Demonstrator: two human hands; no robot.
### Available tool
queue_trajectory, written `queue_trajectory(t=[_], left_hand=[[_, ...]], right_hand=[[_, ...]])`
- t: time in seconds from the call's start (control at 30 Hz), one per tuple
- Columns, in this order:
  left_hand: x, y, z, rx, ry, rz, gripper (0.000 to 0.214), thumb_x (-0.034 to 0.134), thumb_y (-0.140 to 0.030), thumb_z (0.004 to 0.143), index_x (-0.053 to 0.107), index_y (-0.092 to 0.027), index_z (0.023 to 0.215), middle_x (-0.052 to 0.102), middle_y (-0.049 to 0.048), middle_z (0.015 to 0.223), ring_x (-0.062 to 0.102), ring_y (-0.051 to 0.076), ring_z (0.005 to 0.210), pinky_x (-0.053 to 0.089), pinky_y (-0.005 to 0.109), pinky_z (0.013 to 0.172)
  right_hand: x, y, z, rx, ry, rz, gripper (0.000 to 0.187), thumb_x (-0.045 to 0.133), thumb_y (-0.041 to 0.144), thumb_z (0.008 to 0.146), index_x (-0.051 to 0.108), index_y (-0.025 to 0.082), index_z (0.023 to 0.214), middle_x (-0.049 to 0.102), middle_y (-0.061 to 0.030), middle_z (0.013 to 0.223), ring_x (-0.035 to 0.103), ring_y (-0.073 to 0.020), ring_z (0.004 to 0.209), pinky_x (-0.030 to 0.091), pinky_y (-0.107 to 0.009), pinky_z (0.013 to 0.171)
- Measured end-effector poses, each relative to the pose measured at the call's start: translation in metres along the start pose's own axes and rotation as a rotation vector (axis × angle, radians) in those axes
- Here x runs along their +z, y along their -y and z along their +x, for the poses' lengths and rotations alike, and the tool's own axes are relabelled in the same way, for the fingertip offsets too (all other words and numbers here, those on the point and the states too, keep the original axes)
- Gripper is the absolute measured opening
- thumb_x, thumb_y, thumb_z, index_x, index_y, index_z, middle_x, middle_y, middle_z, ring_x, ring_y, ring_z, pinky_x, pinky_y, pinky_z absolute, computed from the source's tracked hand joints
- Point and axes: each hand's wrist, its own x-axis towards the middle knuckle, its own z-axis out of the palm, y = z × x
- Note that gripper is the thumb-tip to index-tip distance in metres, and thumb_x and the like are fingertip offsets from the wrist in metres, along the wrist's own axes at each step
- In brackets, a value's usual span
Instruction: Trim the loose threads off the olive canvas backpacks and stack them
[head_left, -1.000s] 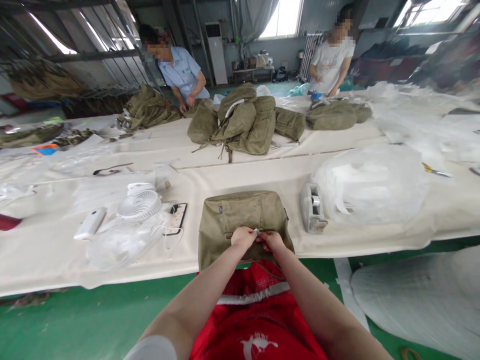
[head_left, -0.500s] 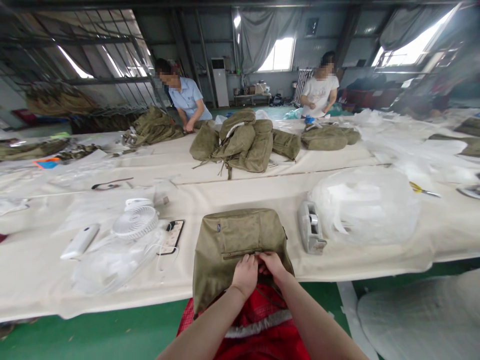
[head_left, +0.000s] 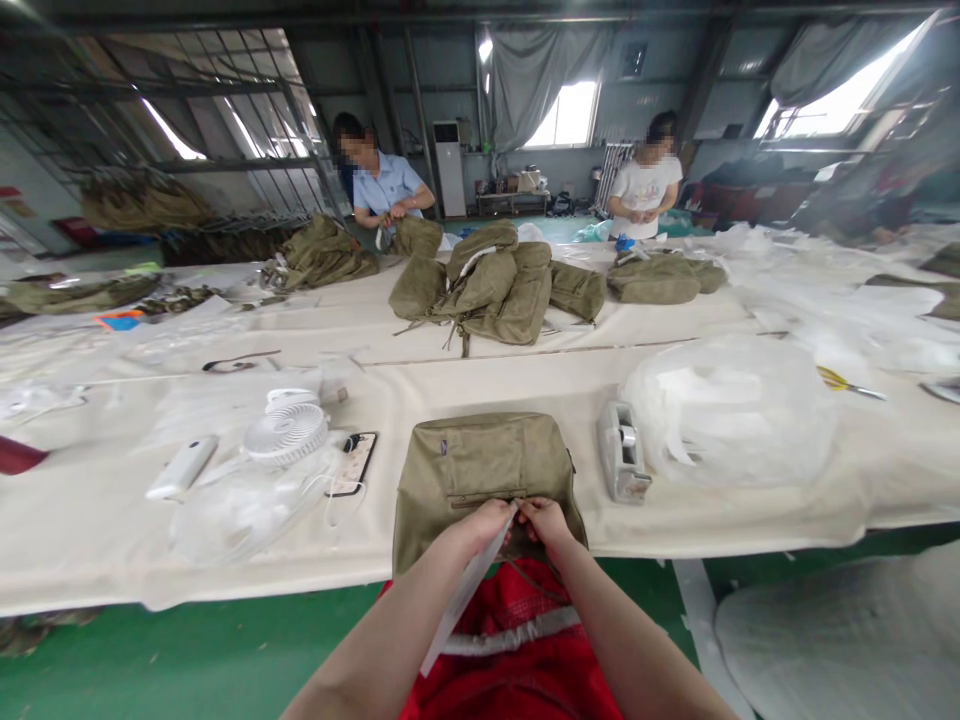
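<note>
An olive canvas bag (head_left: 480,465) lies flat at the near edge of the white table (head_left: 675,515), partly hanging over it. Both my hands meet at its zipped pocket. My left hand (head_left: 484,525) is closed in a pinch on a long white paper strip (head_left: 465,595) that trails down toward my red apron. My right hand (head_left: 546,520) is closed on the bag's fabric right beside it.
A tape dispenser (head_left: 621,450) and a heap of clear plastic bags (head_left: 731,410) lie to the right. A small white fan (head_left: 286,432), a phone (head_left: 354,462) and a white power bank (head_left: 182,467) lie to the left. More olive bags (head_left: 491,280) are piled farther back, where two people work.
The white strip now shows, drawn out from between my hands and hanging downward. The camera has tilted up a little. The person in the blue shirt has lifted a bag.
</note>
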Motion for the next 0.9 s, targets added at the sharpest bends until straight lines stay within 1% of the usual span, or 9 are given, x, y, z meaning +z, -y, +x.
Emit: queue_trajectory(t=[0.2,0.3,0.37,0.47,0.53,0.57,0.63,0.7,0.9], left_hand=[[0.005,0.007,0.003,0.034,-0.034,-0.001,0.032,0.051,-0.047,0.082,0.052,-0.017,0.071,0.038,-0.0084,0.048,0.034,0.006,0.043,0.028,0.021,0.046],[0.002,0.009,0.002,0.03,-0.008,-0.067,0.031,0.051,-0.046,0.082,0.051,-0.016,0.073,0.042,-0.0077,0.05,0.037,0.006,0.042,0.029,0.021,0.046],[-0.001,0.01,0.001,0.024,0.024,-0.127,0.031,0.053,-0.047,0.08,0.051,-0.016,0.075,0.048,-0.0054,0.055,0.045,0.008,0.046,0.034,0.021,0.048],[-0.006,0.012,0.001,0.006,0.079,-0.211,0.03,0.058,-0.044,0.076,0.052,-0.015,0.079,0.056,-0.0019,0.063,0.054,0.01,0.054,0.042,0.024,0.055],[-0.008,0.014,0.003,-0.007,0.102,-0.251,0.029,0.062,-0.042,0.074,0.053,-0.015,0.08,0.058,-0.0007,0.064,0.057,0.011,0.056,0.044,0.025,0.057],[-0.008,0.015,0.004,-0.013,0.107,-0.267,0.03,0.063,-0.042,0.073,0.054,-0.015,0.081,0.059,-0.0005,0.064,0.058,0.012,0.056,0.045,0.025,0.058],[-0.007,0.017,0.006,-0.018,0.111,-0.29,0.032,0.065,-0.043,0.072,0.055,-0.014,0.081,0.059,-0.0009,0.061,0.059,0.012,0.055,0.045,0.025,0.057],[-0.006,0.019,0.008,-0.018,0.11,-0.304,0.033,0.066,-0.043,0.071,0.055,-0.014,0.081,0.058,-0.0017,0.059,0.059,0.013,0.054,0.045,0.026,0.056],[-0.005,0.021,0.008,-0.01,0.092,-0.309,0.033,0.064,-0.044,0.073,0.055,-0.014,0.083,0.056,-0.0032,0.055,0.059,0.013,0.051,0.046,0.025,0.054]], right_hand=[[0.003,0.002,-0.004,-0.05,0.028,-0.031,0.034,0.062,0.048,0.067,0.054,0.017,0.056,0.051,0.0042,0.044,0.035,-0.0048,0.029,0.024,-0.019,0.031],[-0.017,0.019,-0.007,-0.104,0.029,-0.058,0.034,0.06,0.05,0.069,0.06,0.015,0.068,0.058,0.0014,0.054,0.042,-0.0066,0.034,0.031,-0.02,0.035],[-0.049,0.04,-0.011,-0.198,-0.089,-0.142,0.037,0.056,0.05,0.073,0.063,0.015,0.082,0.063,-0.0017,0.064,0.048,-0.0092,0.04,0.038,-0.022,0.041],[-0.117,0.073,-0.017,-0.353,-0.498,-0.476,0.035,0.051,0.043,0.078,0.065,0.016,0.096,0.067,-0.0078,0.084,0.059,-0.0154,0.061,0.046,-0.027,0.059],[-0.161,0.086,-0.019,-0.358,-0.752,-0.776,0.036,0.05,0.038,0.079,0.065,0.018,0.104,0.065,-0.0125,0.1,0.062,-0.0219,0.082,0.046,-0.033,0.074],[-0.179,0.089,-0.02,-0.313,-0.789,-0.88,0.038,0.051,0.039,0.078,0.064,0.017,0.106,0.063,-0.0153,0.105,0.061,-0.0252,0.09,0.045,-0.036,0.078],[-0.203,0.088,-0.019,-0.168,-0.715,-0.965,0.041,0.052,0.042,0.077,0.067,0.013,0.102,0.064,-0.0187,0.101,0.06,-0.0296,0.093,0.044,-0.039,0.079],[-0.213,0.083,-0.017,-0.083,-0.592,-0.885,0.042,0.052,0.045,0.076,0.07,0.012,0.093,0.068,-0.0177,0.09,0.062,-0.0299,0.088,0.045,-0.037,0.075],[-0.207,0.075,-0.023,-0.185,-0.612,-0.47,0.041,0.065,0.047,0.061,0.072,0.013,0.081,0.071,-0.0128,0.085,0.063,-0.0279,0.084,0.045,-0.034,0.071]])
